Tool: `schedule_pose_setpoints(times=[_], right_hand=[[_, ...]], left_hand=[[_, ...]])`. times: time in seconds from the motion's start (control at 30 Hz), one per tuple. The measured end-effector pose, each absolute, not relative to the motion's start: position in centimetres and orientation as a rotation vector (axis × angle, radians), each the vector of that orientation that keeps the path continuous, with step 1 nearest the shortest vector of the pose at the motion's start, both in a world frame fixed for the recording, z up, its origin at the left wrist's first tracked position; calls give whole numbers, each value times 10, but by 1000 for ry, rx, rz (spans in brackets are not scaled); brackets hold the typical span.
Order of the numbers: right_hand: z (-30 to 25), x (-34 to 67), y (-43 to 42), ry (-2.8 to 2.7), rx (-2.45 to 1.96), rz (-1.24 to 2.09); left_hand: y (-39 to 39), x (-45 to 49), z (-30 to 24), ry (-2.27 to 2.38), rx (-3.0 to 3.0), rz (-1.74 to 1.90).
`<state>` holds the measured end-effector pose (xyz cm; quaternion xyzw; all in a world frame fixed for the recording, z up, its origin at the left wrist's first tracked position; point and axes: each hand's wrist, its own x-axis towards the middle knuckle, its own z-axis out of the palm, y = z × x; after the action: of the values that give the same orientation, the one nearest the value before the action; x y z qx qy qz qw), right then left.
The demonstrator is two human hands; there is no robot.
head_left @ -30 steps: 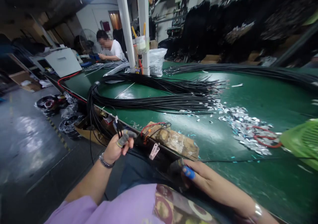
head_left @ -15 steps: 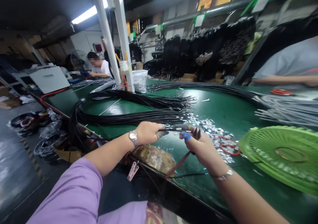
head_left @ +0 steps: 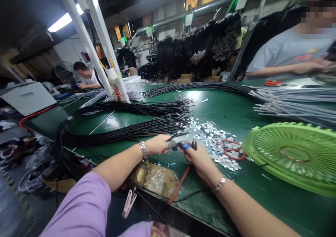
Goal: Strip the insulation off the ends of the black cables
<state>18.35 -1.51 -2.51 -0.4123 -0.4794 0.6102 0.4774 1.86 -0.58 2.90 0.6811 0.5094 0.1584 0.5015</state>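
My left hand [head_left: 158, 144] is closed on the end of a thin black cable [head_left: 179, 136], with a grey cover over its thumb tip. Close against it, my right hand [head_left: 197, 157] is closed too, blue tape [head_left: 185, 145] wrapped round a digit. A dark two-pronged tool [head_left: 194, 145] sticks up from the right fist; most of it is hidden. Below that hand a reddish-brown strip [head_left: 179, 185] slants down to the table edge. Beneath my left wrist lies a block wrapped in clear and brown tape [head_left: 155, 178].
Bundles of black cables [head_left: 126, 133] curve across the green table [head_left: 223, 107]. Silvery scraps [head_left: 214, 142] and red-handled scissors [head_left: 232, 149] lie beside a green basket [head_left: 283, 153]. Grey cables [head_left: 288, 104] lie near a co-worker [head_left: 286, 51]. A pink clothespin [head_left: 129, 203] hangs at the edge.
My view has turned to the right, so the scene sits further left. My hands have come together, and less cable shows between them. The co-worker on the right is more in view.
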Motion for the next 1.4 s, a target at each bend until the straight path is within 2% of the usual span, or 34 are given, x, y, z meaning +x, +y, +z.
schedule_pose_setpoints(times=[0.13,0.4,0.63,0.8,1.4], right_hand=[[-37,187,-8,-1069,-1055,1559],[-38,188,-21,-1481,-948,1385],[-22,181,-33,-1385,-1040,1423],[-19,178,-37,-1248,-1026,1535],[-16,173,-39,-1092,-1054,1660]], left_hand=[[-1,11,14,1178,1492,545],[3,14,8,1185,1412,680],[-8,11,8,1387,2085,801],[-16,13,10,1551,2446,714],[-17,10,1,1514,2796,699]])
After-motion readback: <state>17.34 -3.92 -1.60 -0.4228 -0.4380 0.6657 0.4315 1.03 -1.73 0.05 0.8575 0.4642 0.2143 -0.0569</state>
